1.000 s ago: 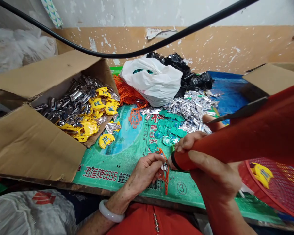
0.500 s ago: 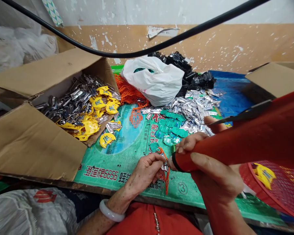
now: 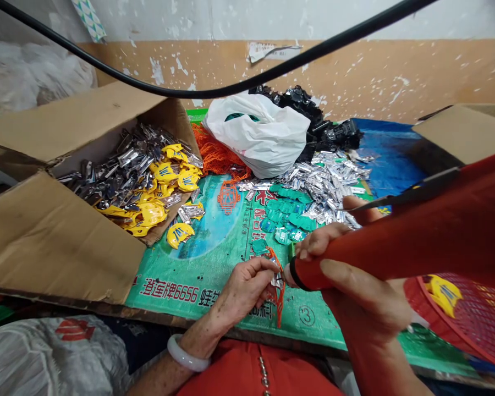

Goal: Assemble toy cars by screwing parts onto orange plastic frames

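Note:
In my right hand (image 3: 361, 286) is a red power screwdriver (image 3: 396, 242), the fingers wrapped round its body. Its tip meets a small orange plastic frame (image 3: 280, 305) with silvery metal pieces on it. My left hand (image 3: 245, 280) pinches this frame between thumb and fingers and keeps it just above the green printed sheet (image 3: 214, 264). The fingers and the tool's nose hide part of the frame. Just beyond lie small green plastic parts (image 3: 289, 212) and a heap of silvery metal parts (image 3: 325, 184).
At left a cardboard box (image 3: 66, 242) on its side spills dark metal pieces and yellow parts (image 3: 148, 214). A white bag (image 3: 259, 132), orange parts (image 3: 214, 151) and black parts (image 3: 334, 135) stand behind. A red basket (image 3: 421, 308) is at right. A black cable (image 3: 214, 92) hangs across the top.
Hands, tool and orange frame stay in place relative to one another. The whole view has shifted very slightly.

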The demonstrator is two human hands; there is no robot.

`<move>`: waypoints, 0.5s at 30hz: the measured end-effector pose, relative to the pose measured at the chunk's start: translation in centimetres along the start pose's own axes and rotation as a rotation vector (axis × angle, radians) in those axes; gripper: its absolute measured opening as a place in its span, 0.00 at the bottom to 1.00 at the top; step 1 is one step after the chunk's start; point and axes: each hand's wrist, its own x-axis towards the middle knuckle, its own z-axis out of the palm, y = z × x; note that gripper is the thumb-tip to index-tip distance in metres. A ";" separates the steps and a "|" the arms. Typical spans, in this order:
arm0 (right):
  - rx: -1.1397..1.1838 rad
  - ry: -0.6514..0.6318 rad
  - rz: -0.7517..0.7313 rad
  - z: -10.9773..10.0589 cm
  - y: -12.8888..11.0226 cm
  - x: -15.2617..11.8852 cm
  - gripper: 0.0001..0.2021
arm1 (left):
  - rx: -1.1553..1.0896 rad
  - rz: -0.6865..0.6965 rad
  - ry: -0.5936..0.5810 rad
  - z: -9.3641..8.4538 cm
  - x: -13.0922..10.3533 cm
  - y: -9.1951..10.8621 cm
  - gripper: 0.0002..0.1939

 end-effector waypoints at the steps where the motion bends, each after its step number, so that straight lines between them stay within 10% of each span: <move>1: -0.003 -0.009 0.001 0.0 0.0 0.0 0.31 | 0.005 0.006 -0.003 0.0 0.0 -0.1 0.13; 9: -0.127 -0.087 0.019 -0.5 0.4 -0.2 0.07 | 0.054 0.031 -0.035 -0.1 0.0 -0.3 0.13; 15: -0.097 -0.089 0.013 -0.3 0.2 -0.2 0.28 | 0.079 0.025 -0.042 -0.1 -0.1 -0.2 0.14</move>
